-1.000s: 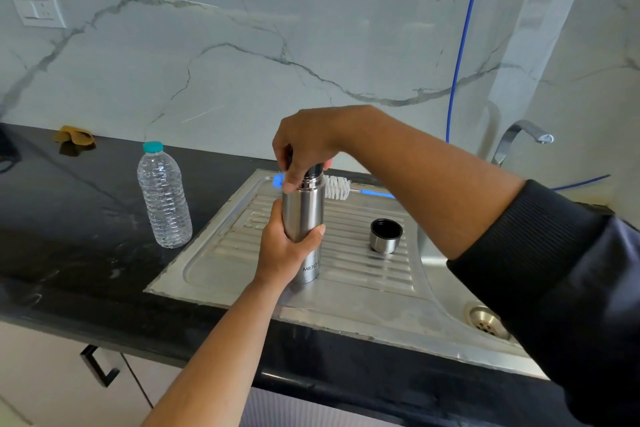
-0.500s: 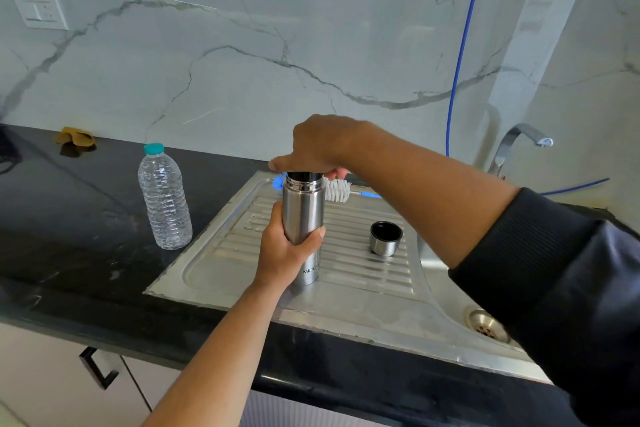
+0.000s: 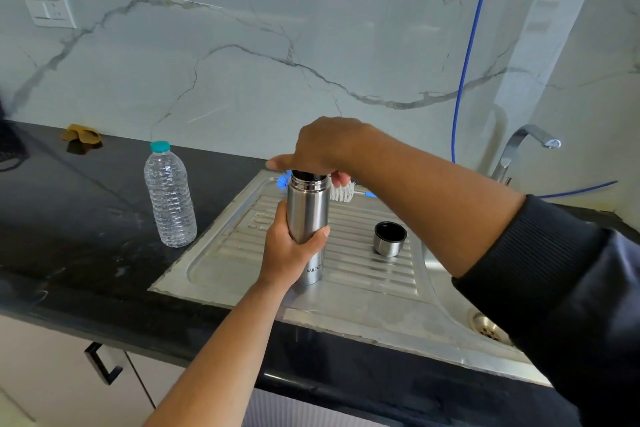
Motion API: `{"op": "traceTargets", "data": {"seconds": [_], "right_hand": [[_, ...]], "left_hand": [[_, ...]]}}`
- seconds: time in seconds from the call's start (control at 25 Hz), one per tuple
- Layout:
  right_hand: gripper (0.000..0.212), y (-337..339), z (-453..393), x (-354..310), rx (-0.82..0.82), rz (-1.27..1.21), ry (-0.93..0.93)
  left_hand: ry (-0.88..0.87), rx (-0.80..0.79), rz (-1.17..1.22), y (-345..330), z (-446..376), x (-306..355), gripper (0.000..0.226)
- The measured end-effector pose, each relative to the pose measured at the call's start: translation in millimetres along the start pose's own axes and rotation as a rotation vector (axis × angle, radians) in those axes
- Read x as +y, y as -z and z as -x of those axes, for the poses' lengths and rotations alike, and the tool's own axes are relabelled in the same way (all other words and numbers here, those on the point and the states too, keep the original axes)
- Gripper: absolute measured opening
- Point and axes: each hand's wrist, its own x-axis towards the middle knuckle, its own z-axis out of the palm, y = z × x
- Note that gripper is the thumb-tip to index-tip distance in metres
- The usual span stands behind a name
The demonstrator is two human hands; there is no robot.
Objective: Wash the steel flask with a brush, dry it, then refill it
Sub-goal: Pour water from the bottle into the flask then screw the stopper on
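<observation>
Left hand [image 3: 289,250] wraps the middle of the steel flask [image 3: 309,218], fingers curled round its left side, thumb tip showing on the right wall. Flask stands upright on the ribbed drainboard [image 3: 363,274] of the steel sink [image 3: 450,315], its dark mouth uncovered. Right hand [image 3: 323,147] sits directly over that mouth, at 12 o'clock from the left hand, knuckles up, fingers curled downward, forefinger stretched toward 9 o'clock; whether it pinches a stopper underneath cannot be told, since the palm hides it. Dark ribbed sleeve [image 3: 554,270] covers the right forearm from the elbow back; left forearm bare. At 3 o'clock from the flask, apart from it, the steel cap [image 3: 389,239] stands open end up on the ribs, black lining visible. Behind the flask, at 12 to 1 o'clock, a bottle brush [image 3: 343,191] lies flat along the drainboard's far edge, white bristles and blue handle showing, partly hidden by the right hand. At 9 o'clock, on the black table [image 3: 86,236], a clear plastic water bottle [image 3: 169,198] stands upright, teal cap on. Farther out at 10 o'clock, a yellow cloth [image 3: 83,135] lies near the marble wall. Tap [image 3: 519,149] at 2 o'clock; drain [image 3: 488,329] at 4 o'clock; a blue hose [image 3: 467,55] runs down the wall.
</observation>
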Motion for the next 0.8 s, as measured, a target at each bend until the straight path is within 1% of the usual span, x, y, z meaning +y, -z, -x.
{"op": "traceTargets", "data": {"seconds": [0.04,0.12,0.16,0.2,0.24,0.32,0.4,0.48,0.52,0.56,0.6,0.68,0.76,0.8], "right_hand": [[0.059,2.4,0.0,0.5,-0.048,-0.017,-0.011],[0.042,9.5,-2.1,3.0,-0.109,-0.042,0.039],[0.033,11.2,-3.0,4.2,-0.098,-0.048,0.074],[0.03,10.2,-3.4,5.2,-0.072,-0.053,0.093],[0.033,7.6,-2.6,5.6,-0.041,-0.055,0.091],[0.047,2.9,-0.9,5.4,-0.002,-0.026,0.072],[0.055,3.8,-1.1,7.3,-0.05,-0.01,0.057],[0.048,7.7,-1.4,11.5,-0.089,-0.022,0.081],[0.042,8.4,-0.8,13.4,-0.077,-0.02,0.112],[0.038,6.6,-0.6,15.0,-0.047,-0.021,0.141],[0.04,2.6,-0.6,15.8,-0.005,-0.015,0.159],[0.051,-5.3,0.1,15.7,0.101,0.017,0.17],[0.058,-9.8,-1.5,17.9,0.172,0.123,0.177],[0.059,-11.1,-3.1,20.3,0.179,0.175,0.209]], "left_hand": [[0.0,0.002,0.003,-0.3,0.0,0.3,0.055],[0.003,0.006,0.004,-0.6,-0.9,0.8,0.053],[0.006,0.006,0.001,-0.4,-1.2,0.5,0.053],[0.008,0.005,-0.003,-0.6,-1.6,0.1,0.053],[0.01,0.004,-0.006,-0.6,-1.5,-0.5,0.054],[0.011,0.004,-0.008,-1.0,-1.4,-1.2,0.054],[0.009,0.003,-0.008,-1.7,-1.4,-0.9,0.055],[0.003,-0.001,-0.009,-1.5,-1.9,-0.2,0.056],[0.001,-0.002,-0.013,-1.2,-2.6,-0.2,0.056],[0.0,-0.003,-0.016,-0.8,-2.6,-0.7,0.056],[0.003,-0.003,-0.017,-0.7,-2.7,-1.0,0.055],[0.008,-0.002,-0.01,0.1,-2.1,-0.8,0.054],[0.014,-0.003,0.004,0.4,-0.8,-0.6,0.054],[0.021,-0.005,0.01,0.6,-0.3,-1.0,0.054]]}}
